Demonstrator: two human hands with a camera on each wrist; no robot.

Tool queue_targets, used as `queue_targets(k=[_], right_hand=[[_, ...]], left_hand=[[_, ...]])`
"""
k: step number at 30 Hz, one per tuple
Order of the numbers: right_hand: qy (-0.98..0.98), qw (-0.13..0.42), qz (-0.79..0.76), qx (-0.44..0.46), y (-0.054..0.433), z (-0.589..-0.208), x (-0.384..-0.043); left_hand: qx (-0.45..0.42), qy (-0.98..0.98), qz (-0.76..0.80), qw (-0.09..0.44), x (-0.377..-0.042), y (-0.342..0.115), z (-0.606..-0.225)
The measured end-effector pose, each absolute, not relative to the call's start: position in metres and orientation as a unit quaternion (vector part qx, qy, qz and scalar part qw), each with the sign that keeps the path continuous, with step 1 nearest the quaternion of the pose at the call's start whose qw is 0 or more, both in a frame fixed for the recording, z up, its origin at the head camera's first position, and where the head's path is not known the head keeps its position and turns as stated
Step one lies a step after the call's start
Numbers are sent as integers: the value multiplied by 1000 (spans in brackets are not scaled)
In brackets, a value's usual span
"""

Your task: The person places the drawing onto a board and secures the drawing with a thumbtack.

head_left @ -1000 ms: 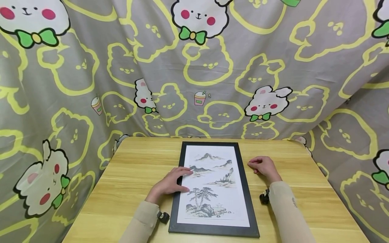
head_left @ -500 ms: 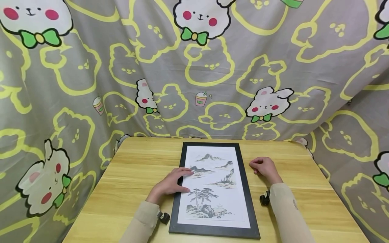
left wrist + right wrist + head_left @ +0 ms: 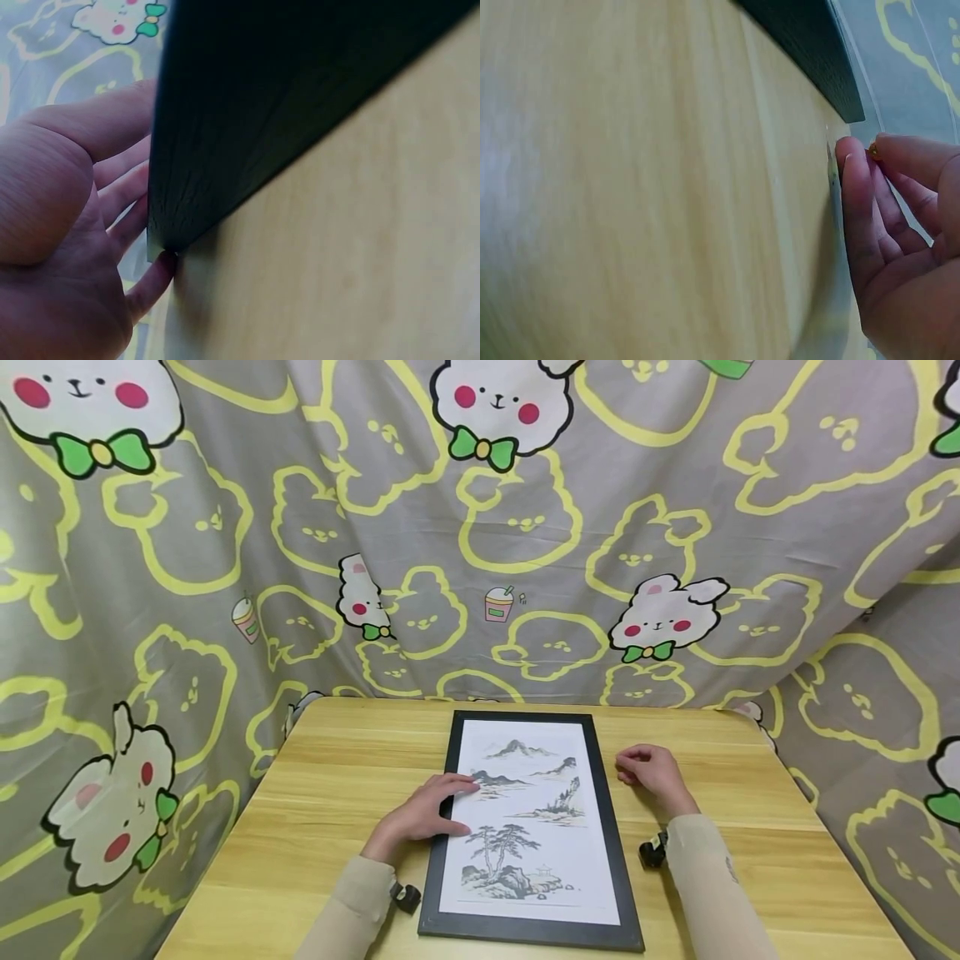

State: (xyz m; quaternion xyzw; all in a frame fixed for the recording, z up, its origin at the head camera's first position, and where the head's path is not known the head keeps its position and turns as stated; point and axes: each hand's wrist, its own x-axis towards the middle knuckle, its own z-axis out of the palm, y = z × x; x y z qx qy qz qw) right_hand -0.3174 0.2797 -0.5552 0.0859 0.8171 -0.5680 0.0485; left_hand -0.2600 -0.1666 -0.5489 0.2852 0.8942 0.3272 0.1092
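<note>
A picture frame [image 3: 444, 860] with a black border lies on the wooden table, face up, with an ink landscape print inside. My left hand [image 3: 420, 810] rests over its left side, fingers and thumb spread onto the picture. In the left wrist view, the fingers of that left hand [image 3: 82, 195] reach across the side of the dark frame [image 3: 247, 97]. To the right of the frame, apart from it, is my right hand [image 3: 656, 777]. Thumb and fingertips of the right hand [image 3: 900, 240] pinch a tiny gold-coloured piece [image 3: 873, 151], mostly hidden; its kind is too small to tell.
The wooden tabletop [image 3: 322, 777] extends on both sides of the frame. A grey curtain [image 3: 420, 543] with rabbit patterns hangs behind the table and along both sides. Small black cameras [image 3: 406, 897] sit at the wrists, close to the tabletop.
Both hands and the frame keep their places. The whole head view has shifted very slightly to the right.
</note>
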Motion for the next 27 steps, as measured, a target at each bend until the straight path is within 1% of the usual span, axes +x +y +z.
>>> queue_targets(k=[5, 10, 13, 21, 27], right_hand=[[808, 48, -582, 79, 276, -551, -318], [848, 36, -526, 56, 270, -542, -317], [853, 27, -519, 43, 264, -537, -317], [820, 29, -570, 32, 247, -533, -321], [827, 27, -560, 38, 238, -532, -324]], left_hand=[[292, 897, 314, 108, -260, -168, -549], [299, 898, 304, 109, -260, -169, -549], [300, 897, 307, 112, -260, -170, -549], [301, 895, 308, 115, -258, -170, -548], [302, 895, 306, 114, -258, -169, -549]])
